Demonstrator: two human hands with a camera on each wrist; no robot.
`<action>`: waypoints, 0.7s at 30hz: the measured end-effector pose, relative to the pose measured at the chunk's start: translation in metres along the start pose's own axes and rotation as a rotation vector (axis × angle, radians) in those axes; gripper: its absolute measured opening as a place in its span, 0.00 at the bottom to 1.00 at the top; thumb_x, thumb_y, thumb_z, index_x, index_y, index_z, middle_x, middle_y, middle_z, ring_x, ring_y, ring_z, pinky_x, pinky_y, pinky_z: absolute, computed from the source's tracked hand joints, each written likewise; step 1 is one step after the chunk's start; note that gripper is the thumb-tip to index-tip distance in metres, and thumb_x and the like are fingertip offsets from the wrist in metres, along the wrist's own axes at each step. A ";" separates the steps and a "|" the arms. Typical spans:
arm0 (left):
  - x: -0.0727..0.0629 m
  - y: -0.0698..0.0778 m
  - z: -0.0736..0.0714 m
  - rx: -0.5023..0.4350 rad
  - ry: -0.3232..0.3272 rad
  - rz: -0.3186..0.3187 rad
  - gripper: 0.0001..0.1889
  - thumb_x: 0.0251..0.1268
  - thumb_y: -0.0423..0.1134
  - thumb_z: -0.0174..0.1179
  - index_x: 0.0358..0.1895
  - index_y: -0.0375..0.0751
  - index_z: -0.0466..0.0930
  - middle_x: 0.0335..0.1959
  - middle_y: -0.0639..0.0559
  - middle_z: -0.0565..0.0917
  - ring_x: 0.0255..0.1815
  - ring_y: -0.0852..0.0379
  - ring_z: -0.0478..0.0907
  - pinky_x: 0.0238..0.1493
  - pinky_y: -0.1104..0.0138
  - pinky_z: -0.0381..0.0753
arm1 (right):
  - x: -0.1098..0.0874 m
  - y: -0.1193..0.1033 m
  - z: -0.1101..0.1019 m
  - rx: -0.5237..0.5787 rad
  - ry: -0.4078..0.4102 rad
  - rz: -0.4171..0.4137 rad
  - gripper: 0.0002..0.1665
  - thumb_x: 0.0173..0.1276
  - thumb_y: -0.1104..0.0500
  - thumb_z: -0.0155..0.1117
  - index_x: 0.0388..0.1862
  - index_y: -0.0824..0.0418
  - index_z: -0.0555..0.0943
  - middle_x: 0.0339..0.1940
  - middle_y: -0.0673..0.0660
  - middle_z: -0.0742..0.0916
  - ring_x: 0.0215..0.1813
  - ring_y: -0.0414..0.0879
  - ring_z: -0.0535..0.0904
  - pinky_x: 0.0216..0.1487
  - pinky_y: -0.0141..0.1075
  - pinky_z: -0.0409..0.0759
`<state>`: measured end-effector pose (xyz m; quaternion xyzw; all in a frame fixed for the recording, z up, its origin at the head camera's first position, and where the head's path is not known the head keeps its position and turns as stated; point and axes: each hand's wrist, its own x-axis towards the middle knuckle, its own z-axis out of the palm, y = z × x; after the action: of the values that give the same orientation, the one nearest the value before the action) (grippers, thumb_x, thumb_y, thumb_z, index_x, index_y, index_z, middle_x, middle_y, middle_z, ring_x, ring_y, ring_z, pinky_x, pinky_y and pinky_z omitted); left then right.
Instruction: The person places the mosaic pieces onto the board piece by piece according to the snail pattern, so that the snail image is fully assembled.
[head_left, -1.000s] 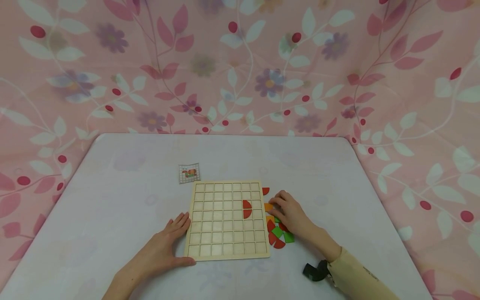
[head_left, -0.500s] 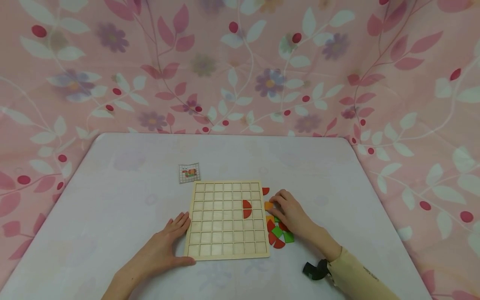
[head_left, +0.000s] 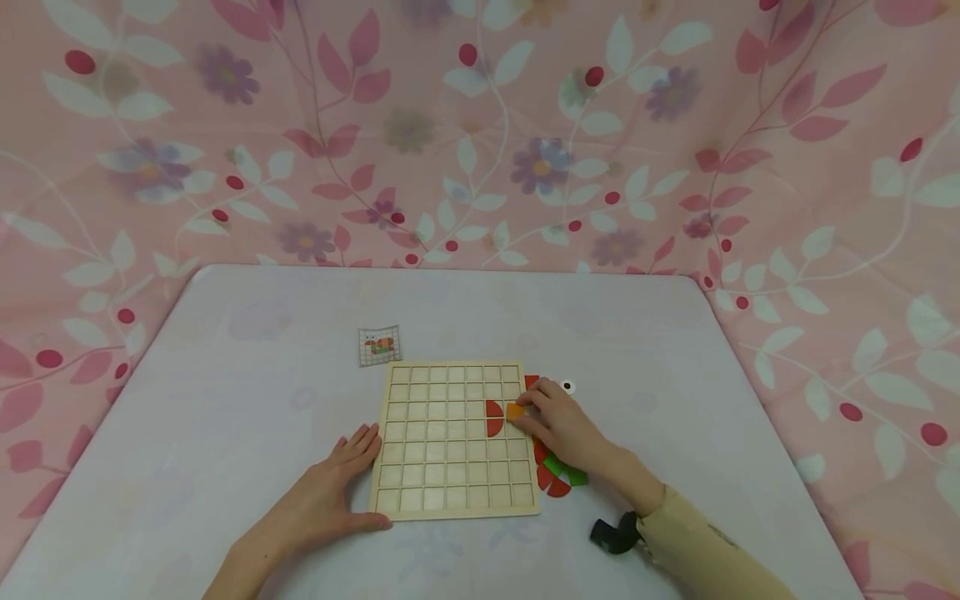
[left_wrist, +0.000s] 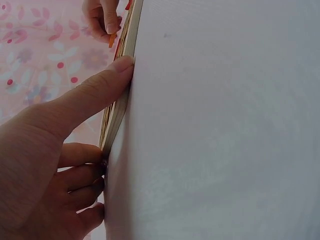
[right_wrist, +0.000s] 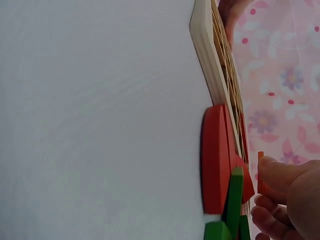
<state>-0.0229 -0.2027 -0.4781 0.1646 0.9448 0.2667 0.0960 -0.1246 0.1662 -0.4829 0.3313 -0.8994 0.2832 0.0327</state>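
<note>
A square wooden grid board (head_left: 456, 512) lies on the table, with two red quarter-round pieces (head_left: 494, 409) set in neighbouring cells near its right side. Between thumb and fingertips my right hand (head_left: 566, 425) pinches an orange square block (head_left: 515, 412) over the board's right column. In the right wrist view the orange block (right_wrist: 260, 172) stands on edge in the fingers. My left hand (head_left: 333, 483) rests at the board's left front corner, thumb at the front edge and fingers along the left edge. Part of the loose pile is hidden under my right hand.
Loose red pieces (head_left: 557, 487) and green pieces (head_left: 576, 477) lie against the board's right edge. A round eye piece (head_left: 567, 387) lies beyond my right hand. A small picture card (head_left: 379, 346) sits behind the board. A black strap-like device (head_left: 615, 534) hangs by the right sleeve.
My right hand has moved left from the pile, carrying the orange block over the board's right column. An eye piece now shows behind it. The left hand and board stay put.
</note>
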 end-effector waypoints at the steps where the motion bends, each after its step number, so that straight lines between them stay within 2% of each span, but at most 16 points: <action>1: 0.000 0.000 0.000 0.003 -0.002 -0.002 0.61 0.40 0.71 0.71 0.74 0.32 0.63 0.78 0.43 0.61 0.80 0.45 0.55 0.78 0.52 0.53 | 0.002 -0.002 0.001 -0.011 -0.004 -0.006 0.13 0.68 0.55 0.70 0.46 0.61 0.83 0.40 0.50 0.78 0.40 0.39 0.68 0.40 0.31 0.76; 9: 0.000 0.000 0.001 -0.003 -0.006 -0.019 0.62 0.40 0.72 0.71 0.75 0.33 0.62 0.78 0.44 0.61 0.80 0.45 0.55 0.76 0.48 0.54 | 0.013 -0.012 0.012 -0.088 -0.004 -0.060 0.13 0.69 0.54 0.68 0.47 0.60 0.83 0.42 0.51 0.79 0.40 0.42 0.70 0.44 0.36 0.77; 14: -0.001 0.000 0.001 -0.008 -0.003 -0.020 0.61 0.40 0.71 0.72 0.75 0.34 0.62 0.78 0.44 0.61 0.80 0.46 0.55 0.77 0.50 0.54 | 0.016 -0.014 0.018 -0.105 0.003 -0.082 0.12 0.69 0.56 0.68 0.47 0.61 0.83 0.40 0.51 0.78 0.37 0.42 0.69 0.41 0.36 0.74; 21: 0.000 0.001 0.000 -0.008 -0.014 -0.027 0.61 0.41 0.71 0.71 0.75 0.33 0.62 0.78 0.42 0.60 0.80 0.43 0.55 0.76 0.46 0.56 | 0.023 -0.015 0.023 -0.122 -0.007 -0.067 0.12 0.70 0.55 0.67 0.48 0.60 0.84 0.41 0.51 0.78 0.36 0.41 0.69 0.39 0.33 0.74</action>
<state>-0.0225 -0.2024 -0.4773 0.1533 0.9451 0.2682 0.1066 -0.1305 0.1313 -0.4886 0.3597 -0.9035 0.2253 0.0594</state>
